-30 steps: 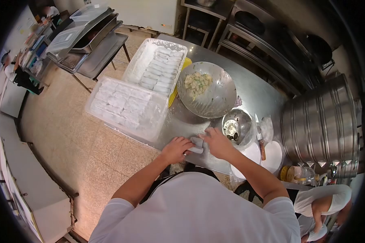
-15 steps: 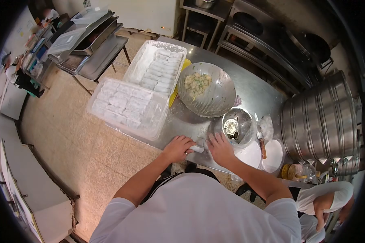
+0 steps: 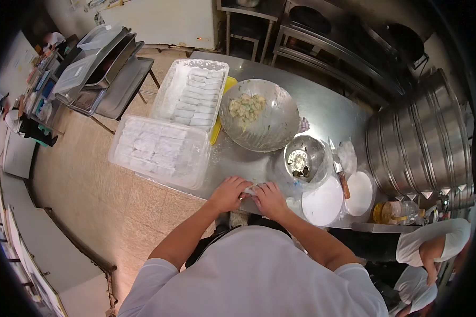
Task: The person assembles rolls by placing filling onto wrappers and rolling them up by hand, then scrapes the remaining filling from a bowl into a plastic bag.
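In the head view, the person's two hands are together at the near edge of the bench (image 3: 238,165). The left hand (image 3: 228,195) and the right hand (image 3: 270,201) meet with their fingers closed on one pale roll (image 3: 251,189); most of it is hidden behind the fingers, so its full shape cannot be told.

Ahead and to the left, two tubs of white rolls stand end to end. The rear tub (image 3: 170,79) has its rolls in neat rows along the right side, with white powder over the bare part; the near tub (image 3: 200,153) sits by the bench's left edge. Something yellow (image 3: 216,133) shows beside the rear tub, next to the big bowl (image 3: 274,129), which holds a pale filling (image 3: 247,110) flecked with green.

Nearer the right hand is the small bowl (image 3: 317,150), with some dark bits inside. Right of it lies a knife (image 3: 344,182) with a brown handle, between two white discs, one near (image 3: 321,205) and one farther right (image 3: 359,193). Beyond stand a tall steel pot (image 3: 415,137) and a bottle (image 3: 392,213).
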The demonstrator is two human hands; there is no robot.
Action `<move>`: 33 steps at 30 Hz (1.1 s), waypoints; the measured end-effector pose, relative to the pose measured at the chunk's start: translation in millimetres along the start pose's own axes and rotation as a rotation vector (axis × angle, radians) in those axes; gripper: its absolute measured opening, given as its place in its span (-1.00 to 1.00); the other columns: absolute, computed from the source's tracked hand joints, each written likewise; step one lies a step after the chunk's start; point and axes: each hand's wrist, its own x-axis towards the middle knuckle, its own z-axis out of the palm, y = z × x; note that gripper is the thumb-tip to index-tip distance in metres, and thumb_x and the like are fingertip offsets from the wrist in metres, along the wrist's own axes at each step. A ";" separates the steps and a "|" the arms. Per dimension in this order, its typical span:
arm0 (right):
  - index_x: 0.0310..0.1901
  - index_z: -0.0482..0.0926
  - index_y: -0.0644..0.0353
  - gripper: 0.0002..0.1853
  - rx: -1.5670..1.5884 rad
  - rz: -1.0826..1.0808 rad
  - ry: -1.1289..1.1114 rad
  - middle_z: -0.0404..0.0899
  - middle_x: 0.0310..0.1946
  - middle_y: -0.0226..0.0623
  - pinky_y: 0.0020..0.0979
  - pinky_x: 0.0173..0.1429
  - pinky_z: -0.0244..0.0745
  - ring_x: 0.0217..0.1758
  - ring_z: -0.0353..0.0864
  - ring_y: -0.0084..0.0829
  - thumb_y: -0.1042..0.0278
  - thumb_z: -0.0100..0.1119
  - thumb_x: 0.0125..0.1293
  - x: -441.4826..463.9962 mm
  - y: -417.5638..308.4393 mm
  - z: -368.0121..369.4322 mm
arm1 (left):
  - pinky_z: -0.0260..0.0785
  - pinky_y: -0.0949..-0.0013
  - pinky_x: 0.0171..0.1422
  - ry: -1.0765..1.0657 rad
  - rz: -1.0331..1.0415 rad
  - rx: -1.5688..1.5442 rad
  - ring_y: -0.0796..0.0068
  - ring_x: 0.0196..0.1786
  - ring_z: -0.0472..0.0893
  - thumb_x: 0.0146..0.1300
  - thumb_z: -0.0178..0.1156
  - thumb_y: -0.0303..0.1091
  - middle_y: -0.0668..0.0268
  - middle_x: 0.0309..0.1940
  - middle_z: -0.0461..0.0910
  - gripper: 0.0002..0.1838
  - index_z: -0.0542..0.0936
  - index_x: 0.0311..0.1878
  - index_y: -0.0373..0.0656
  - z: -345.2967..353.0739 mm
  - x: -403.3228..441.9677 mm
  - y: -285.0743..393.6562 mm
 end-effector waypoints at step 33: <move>0.30 0.68 0.36 -0.53 0.826 0.786 -0.324 0.77 -0.10 -0.26 -0.33 0.21 0.59 -0.01 0.75 -0.30 0.30 0.41 0.44 89.2 14.1 -38.0 | 0.43 -0.04 0.47 0.443 -0.334 0.072 -0.06 0.34 0.58 0.49 0.32 -0.20 0.09 0.27 0.64 -0.59 0.62 0.29 -0.19 3.9 -14.0 -14.4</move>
